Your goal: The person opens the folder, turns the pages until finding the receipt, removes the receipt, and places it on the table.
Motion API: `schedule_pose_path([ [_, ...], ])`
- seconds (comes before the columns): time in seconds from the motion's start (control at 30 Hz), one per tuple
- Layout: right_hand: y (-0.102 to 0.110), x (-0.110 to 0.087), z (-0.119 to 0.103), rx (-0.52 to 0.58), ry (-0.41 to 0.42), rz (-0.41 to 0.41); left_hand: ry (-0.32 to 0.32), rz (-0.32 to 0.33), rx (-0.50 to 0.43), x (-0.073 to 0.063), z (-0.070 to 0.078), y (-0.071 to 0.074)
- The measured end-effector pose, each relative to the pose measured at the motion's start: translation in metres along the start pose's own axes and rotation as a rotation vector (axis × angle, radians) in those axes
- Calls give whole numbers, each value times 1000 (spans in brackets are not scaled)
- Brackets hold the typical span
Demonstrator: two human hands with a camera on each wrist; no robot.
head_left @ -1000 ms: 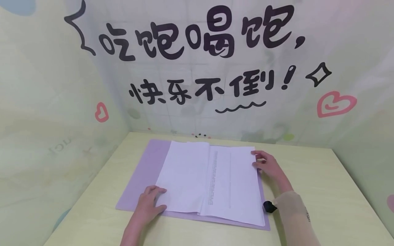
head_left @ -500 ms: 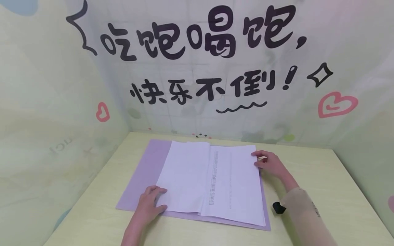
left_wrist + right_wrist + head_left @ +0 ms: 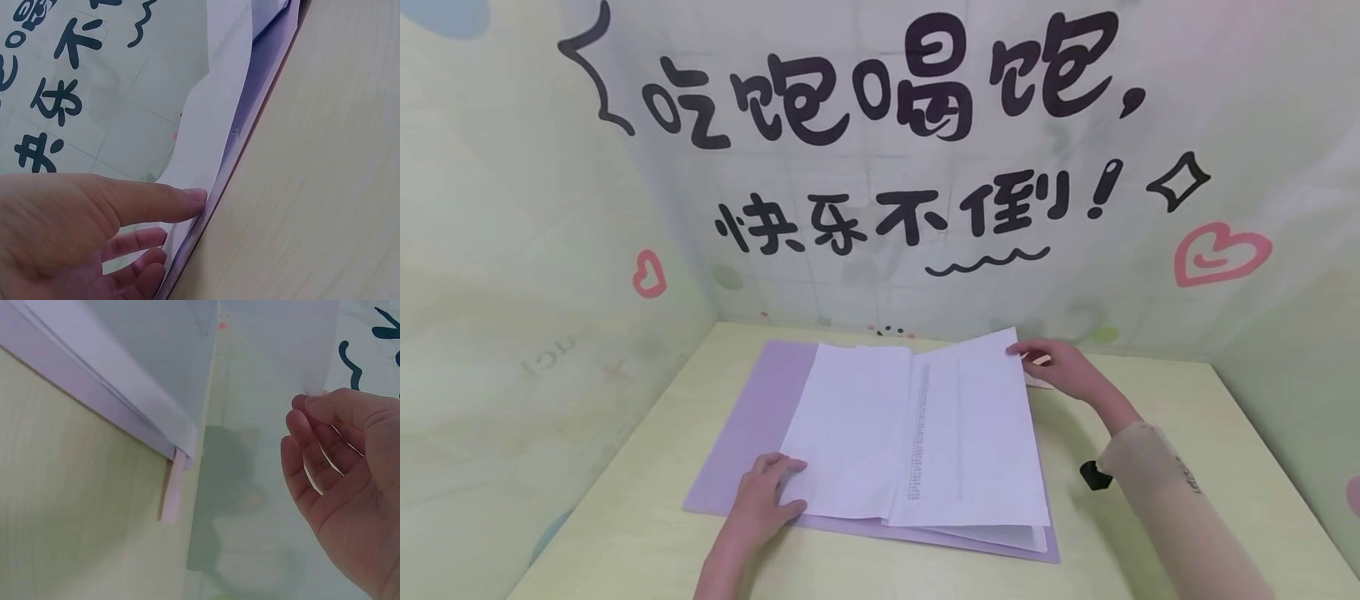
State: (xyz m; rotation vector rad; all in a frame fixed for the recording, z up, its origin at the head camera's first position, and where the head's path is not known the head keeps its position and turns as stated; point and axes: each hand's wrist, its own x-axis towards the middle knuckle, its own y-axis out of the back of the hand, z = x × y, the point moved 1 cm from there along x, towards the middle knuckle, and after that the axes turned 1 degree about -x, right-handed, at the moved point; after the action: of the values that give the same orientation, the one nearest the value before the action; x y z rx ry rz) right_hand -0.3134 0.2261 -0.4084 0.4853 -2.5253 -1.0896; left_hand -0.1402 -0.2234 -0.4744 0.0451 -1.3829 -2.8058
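Note:
An open booklet with a purple cover (image 3: 748, 433) lies on the table, its white left page (image 3: 850, 433) flat. My left hand (image 3: 763, 496) rests on that page's lower left edge. In the left wrist view its thumb lies along the paper near the cover edge. Between thumb and fingertips, my right hand (image 3: 1063, 367) pinches the top outer corner of the printed right-hand page (image 3: 988, 433). That page is lifted and tilted, with more sheets visible beneath it. The right wrist view shows the pinched corner (image 3: 315, 375) above the rest of the stack.
A pale pink strip (image 3: 172, 494) sticks out from under the booklet's far right corner. The light wood table (image 3: 1195, 475) extends around the booklet. Behind it stands a fabric backdrop (image 3: 850, 283) with black lettering. A small black device (image 3: 1096, 475) sits by the right sleeve.
My right hand has moved up and slightly right, raising the corner of the right-hand page off the stack. The left hand has stayed in place.

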Motion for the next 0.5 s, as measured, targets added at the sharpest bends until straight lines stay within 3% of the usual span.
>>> schedule_pose_path([
  [0.27,10,24,-29,-47,72,25,-14,29,-4,-3,2,1],
  [0.5,11,43,-53,-49,69,11,-24,50,51,-2,3,1],
])
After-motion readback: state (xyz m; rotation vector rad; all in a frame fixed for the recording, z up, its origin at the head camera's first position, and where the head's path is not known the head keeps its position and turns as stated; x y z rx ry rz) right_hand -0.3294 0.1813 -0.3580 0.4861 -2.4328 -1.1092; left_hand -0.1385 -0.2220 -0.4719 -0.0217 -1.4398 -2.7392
